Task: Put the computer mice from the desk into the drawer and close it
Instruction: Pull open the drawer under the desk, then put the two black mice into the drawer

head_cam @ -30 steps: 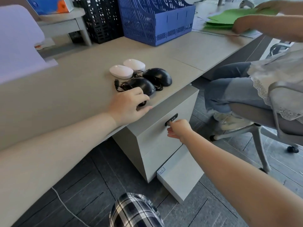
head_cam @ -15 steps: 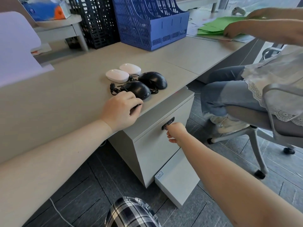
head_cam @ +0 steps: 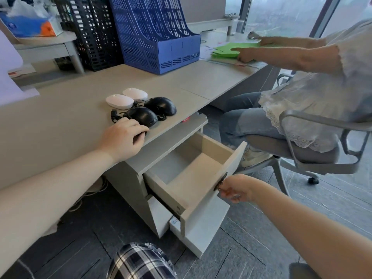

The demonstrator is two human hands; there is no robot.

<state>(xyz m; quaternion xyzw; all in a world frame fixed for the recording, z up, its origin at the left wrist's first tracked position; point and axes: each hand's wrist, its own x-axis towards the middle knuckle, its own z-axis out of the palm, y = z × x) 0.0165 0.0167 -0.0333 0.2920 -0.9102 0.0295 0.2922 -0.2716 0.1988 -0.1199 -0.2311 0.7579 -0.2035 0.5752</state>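
Observation:
Two white mice (head_cam: 120, 101) (head_cam: 135, 93) and two black corded mice (head_cam: 143, 116) (head_cam: 161, 105) lie grouped near the front edge of the grey desk (head_cam: 60, 121). My left hand (head_cam: 122, 138) rests on the desk edge with curled fingers, touching the front of the nearer black mouse but holding nothing. Under the desk the top drawer (head_cam: 193, 178) stands pulled out and is bare inside. My right hand (head_cam: 234, 188) grips the dark handle (head_cam: 220, 181) on the drawer front.
A lower drawer (head_cam: 201, 236) also juts out a little. A seated person on a swivel chair (head_cam: 322, 152) is close on the right, hands on green folders (head_cam: 235, 49). Blue (head_cam: 161, 37) and black file racks (head_cam: 90, 31) stand at the back of the desk.
The top drawer has gone from shut to pulled well out, my right hand drawing its handle toward me. My left hand stayed at the desk edge by the black mouse.

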